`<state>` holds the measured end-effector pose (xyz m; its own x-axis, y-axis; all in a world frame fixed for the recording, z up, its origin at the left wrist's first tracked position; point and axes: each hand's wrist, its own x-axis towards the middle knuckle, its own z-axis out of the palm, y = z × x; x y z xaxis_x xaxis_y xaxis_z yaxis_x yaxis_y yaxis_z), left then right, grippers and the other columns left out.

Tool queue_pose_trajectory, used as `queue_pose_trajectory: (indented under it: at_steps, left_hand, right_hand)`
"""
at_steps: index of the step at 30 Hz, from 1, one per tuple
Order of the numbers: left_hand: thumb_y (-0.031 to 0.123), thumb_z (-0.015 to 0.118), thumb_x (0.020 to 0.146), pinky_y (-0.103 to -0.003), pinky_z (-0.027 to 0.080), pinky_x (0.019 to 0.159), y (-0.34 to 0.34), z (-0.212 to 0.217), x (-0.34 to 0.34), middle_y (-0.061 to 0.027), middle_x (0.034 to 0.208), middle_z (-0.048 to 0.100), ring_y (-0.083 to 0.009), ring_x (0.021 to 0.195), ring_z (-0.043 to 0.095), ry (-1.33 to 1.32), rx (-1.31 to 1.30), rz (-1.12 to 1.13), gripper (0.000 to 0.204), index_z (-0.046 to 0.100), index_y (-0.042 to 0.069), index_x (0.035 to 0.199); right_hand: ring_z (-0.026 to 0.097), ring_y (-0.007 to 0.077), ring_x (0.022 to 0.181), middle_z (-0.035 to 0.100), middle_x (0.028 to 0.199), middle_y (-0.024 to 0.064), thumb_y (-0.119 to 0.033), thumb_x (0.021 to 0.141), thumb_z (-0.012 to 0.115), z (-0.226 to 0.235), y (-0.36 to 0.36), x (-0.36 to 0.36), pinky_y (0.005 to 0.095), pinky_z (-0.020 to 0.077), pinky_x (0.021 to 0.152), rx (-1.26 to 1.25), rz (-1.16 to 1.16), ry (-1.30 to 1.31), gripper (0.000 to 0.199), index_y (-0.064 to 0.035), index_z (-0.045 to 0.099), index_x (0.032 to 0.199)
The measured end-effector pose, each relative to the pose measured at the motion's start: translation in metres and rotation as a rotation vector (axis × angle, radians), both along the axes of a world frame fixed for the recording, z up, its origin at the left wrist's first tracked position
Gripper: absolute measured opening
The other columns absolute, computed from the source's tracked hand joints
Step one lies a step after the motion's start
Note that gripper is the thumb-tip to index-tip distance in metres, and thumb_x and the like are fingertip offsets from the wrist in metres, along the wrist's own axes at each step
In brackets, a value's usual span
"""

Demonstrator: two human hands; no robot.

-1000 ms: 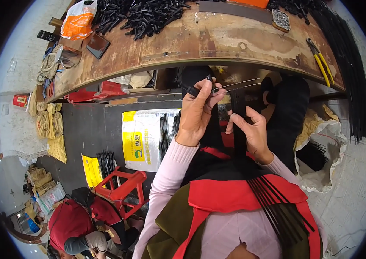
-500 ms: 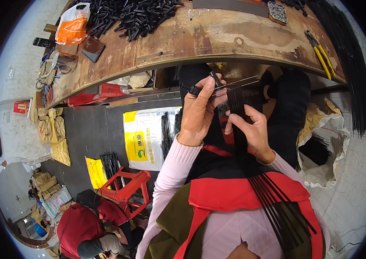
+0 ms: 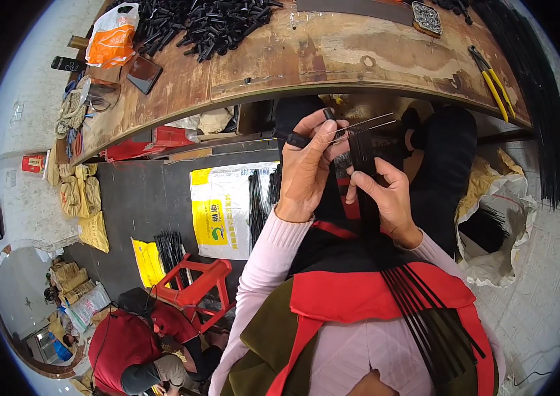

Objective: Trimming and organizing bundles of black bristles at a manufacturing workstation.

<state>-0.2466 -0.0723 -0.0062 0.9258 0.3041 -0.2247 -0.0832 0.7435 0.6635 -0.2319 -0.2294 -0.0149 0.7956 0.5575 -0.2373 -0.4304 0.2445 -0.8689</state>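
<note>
My left hand (image 3: 308, 168) is closed, its thumb and fingers pinching two thin metal rods (image 3: 377, 121) that stick out to the right. A short black cylindrical piece (image 3: 329, 113) shows above its thumb. Something dark (image 3: 298, 139) sits at the knuckles of this hand; its kind is unclear. The rods cross the top of a row of thin black strips (image 3: 362, 148). My right hand (image 3: 387, 201) is closed around these strips below the rods, thumb in front. The strips' other ends fan out over my red and black apron (image 3: 339, 297).
Beyond my hands stands a wooden workbench (image 3: 333, 59) with a pile of black tubular pieces (image 3: 217, 23), a phone (image 3: 143, 74) and yellow-handled pliers (image 3: 493, 82). Long black strips (image 3: 547, 119) hang at its right end. An open sack (image 3: 497, 231) lies right; a red stool (image 3: 201, 287) and another person (image 3: 125, 350) are lower left.
My left hand tilts slightly, and the rod tips part a little more. My right hand keeps its hold. At the lower left, the other person's arm has shifted.
</note>
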Motion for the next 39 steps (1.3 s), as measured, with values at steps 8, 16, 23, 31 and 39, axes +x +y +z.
queue_pose_trajectory:
  at_steps: [8,16,23,31,39]
  left_hand:
    - [0.012,0.068,0.092,-0.029,0.06,0.077,0.001,0.001,-0.001,-0.0127,0.102,0.067,-0.0222,0.089,0.07,0.067,-0.04,0.007,0.02,0.061,0.001,0.108]
    - [0.017,0.066,0.094,-0.03,0.059,0.079,-0.002,0.006,-0.002,-0.012,0.103,0.067,-0.0215,0.092,0.069,0.063,0.009,0.0,0.027,0.062,-0.001,0.113]
    - [0.019,0.064,0.095,-0.03,0.059,0.069,-0.003,0.004,-0.004,-0.0129,0.105,0.067,-0.0222,0.089,0.07,0.075,0.027,-0.024,0.029,0.061,-0.002,0.115]
    - [0.019,0.065,0.095,-0.029,0.058,0.07,-0.004,0.005,-0.004,-0.0144,0.107,0.067,-0.0217,0.089,0.069,0.07,0.063,-0.017,0.031,0.06,-0.003,0.116]
    - [0.016,0.064,0.095,-0.03,0.057,0.075,-0.003,0.009,-0.009,-0.0147,0.109,0.066,-0.021,0.092,0.068,0.063,0.096,-0.006,0.032,0.059,-0.004,0.119]
  right_hand:
    - [0.061,0.0147,0.065,0.064,0.075,0.0083,-0.011,0.092,0.065,0.0,0.001,-0.001,0.0272,0.0492,0.065,-0.003,0.006,-0.026,0.017,0.0041,0.063,0.1]
    - [0.06,0.0145,0.066,0.063,0.076,0.008,-0.011,0.091,0.065,0.0,0.0,0.0,0.0272,0.0492,0.065,-0.006,0.001,0.006,0.017,0.0042,0.063,0.1]
    - [0.06,0.0142,0.066,0.064,0.077,0.008,-0.011,0.092,0.065,0.001,0.0,-0.001,0.027,0.0493,0.065,0.001,0.003,0.003,0.017,0.0042,0.063,0.1]
    - [0.062,0.0142,0.069,0.064,0.078,0.0078,-0.009,0.092,0.064,0.001,0.001,-0.001,0.0269,0.0504,0.066,-0.027,0.001,-0.029,0.016,0.0039,0.062,0.102]
    - [0.063,0.0128,0.072,0.064,0.086,0.0069,-0.004,0.091,0.064,0.004,0.005,-0.003,0.0284,0.0552,0.072,0.0,-0.039,0.001,0.015,0.0028,0.061,0.104]
